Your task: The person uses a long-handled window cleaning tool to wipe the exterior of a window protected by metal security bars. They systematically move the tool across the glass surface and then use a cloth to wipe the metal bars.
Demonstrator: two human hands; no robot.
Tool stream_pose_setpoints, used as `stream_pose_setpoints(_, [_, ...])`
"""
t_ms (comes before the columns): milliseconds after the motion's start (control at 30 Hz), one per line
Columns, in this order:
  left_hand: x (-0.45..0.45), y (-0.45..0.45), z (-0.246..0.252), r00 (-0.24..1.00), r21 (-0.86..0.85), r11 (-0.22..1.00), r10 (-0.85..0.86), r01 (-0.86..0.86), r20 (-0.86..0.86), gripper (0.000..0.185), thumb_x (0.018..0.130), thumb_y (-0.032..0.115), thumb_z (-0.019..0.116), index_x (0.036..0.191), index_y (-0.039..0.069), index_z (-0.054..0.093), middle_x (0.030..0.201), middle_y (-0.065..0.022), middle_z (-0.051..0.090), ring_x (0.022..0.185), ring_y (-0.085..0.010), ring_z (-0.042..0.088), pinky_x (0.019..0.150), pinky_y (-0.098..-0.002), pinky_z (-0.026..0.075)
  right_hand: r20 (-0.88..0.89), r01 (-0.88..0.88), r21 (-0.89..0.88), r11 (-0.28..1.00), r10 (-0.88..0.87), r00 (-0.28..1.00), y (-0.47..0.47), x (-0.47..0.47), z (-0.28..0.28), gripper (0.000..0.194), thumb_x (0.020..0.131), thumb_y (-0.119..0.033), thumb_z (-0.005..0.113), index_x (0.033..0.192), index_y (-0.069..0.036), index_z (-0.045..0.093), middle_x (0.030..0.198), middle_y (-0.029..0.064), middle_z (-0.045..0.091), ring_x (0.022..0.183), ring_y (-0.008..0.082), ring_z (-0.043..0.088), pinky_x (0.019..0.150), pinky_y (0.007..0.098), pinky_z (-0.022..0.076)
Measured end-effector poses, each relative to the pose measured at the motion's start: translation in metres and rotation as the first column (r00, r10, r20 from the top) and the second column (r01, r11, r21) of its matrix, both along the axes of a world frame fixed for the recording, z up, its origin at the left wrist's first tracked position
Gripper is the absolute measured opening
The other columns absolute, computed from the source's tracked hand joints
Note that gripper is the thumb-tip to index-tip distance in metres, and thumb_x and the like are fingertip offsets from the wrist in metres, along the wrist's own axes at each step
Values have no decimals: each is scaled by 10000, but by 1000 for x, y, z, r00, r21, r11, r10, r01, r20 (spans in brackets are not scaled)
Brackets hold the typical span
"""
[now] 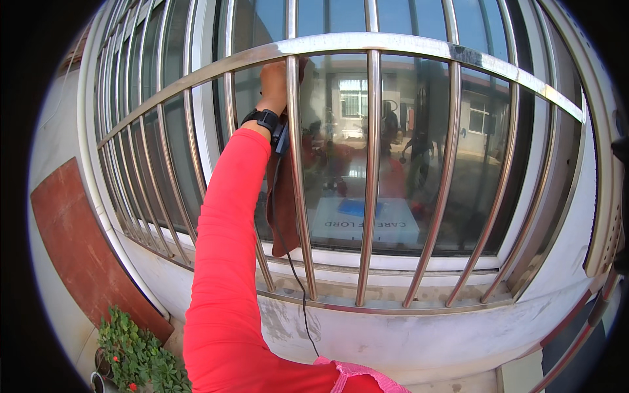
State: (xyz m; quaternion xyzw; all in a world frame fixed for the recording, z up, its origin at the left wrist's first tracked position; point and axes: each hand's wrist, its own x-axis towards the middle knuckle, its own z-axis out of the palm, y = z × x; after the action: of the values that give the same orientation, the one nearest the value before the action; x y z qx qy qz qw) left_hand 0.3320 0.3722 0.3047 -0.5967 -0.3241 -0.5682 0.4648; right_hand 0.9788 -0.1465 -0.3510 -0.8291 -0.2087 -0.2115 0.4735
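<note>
My left hand (273, 81) reaches between the metal bars of a window guard and holds a reddish-brown cloth (285, 211) at the window glass (334, 162). The cloth hangs down past my wrist, partly behind a vertical bar (296, 162). Its lower end reaches the white window frame (393, 262). The bar and my hand itself hide most of my grip. On my wrist is a black strap (265, 119) with a small device, and a thin black cable (290, 255) runs down from there. A red sleeve (226, 236) covers my arm. My right hand is out of view.
A wide horizontal metal rail (344, 43) crosses the upright bars. Behind the glass stands a white box (334, 227) bearing writing, with a blue packet (358, 207) on it. Below are the stone sill (339, 290) and, lower left, a potted plant (142, 353) near a reddish board (83, 245).
</note>
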Motion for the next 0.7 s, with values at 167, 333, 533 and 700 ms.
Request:
stream_pose_setpoints(167, [30, 4, 17, 914, 141, 990, 86, -32, -396, 208, 879, 135, 561, 1058, 70, 645, 990, -188, 644, 921, -385, 610, 813, -459, 492, 115, 39, -35, 999, -35, 993, -14, -19, 20, 383, 855, -269, 728, 664, 34, 593, 523, 143, 536, 464, 288, 504, 485, 424, 418])
stream_pose_setpoints(333, [49, 8, 39, 842, 65, 986, 164, -152, -513, 385, 920, 176, 552, 1291, 75, 554, 1319, -139, 556, 1236, -328, 496, 1044, -410, 405, 76, 97, 10, 995, -98, 992, -20, -44, 40, 396, 858, -273, 724, 654, 36, 585, 518, 144, 528, 463, 287, 490, 485, 428, 414])
stream_pose_setpoints(533, [67, 24, 96, 925, 266, 962, 149, -55, -349, 446, 914, 274, 558, 1340, 156, 493, 1374, -83, 519, 1301, -297, 428, 1094, -440, 328, 28, 182, 47, 982, -184, 983, -32, -75, 61, 415, 862, -279, 718, 638, 38, 573, 509, 145, 517, 462, 285, 469, 486, 434, 407])
stream_pose_setpoints(700, [74, 27, 91, 947, 222, 975, 59, 13, -316, 356, 872, 239, 582, 1209, 123, 579, 1295, -90, 576, 1227, -297, 484, 1059, -432, 337, -11, 235, 55, 970, -235, 972, -39, -97, 60, 432, 865, -285, 714, 625, 41, 562, 502, 147, 507, 461, 284, 452, 486, 440, 402])
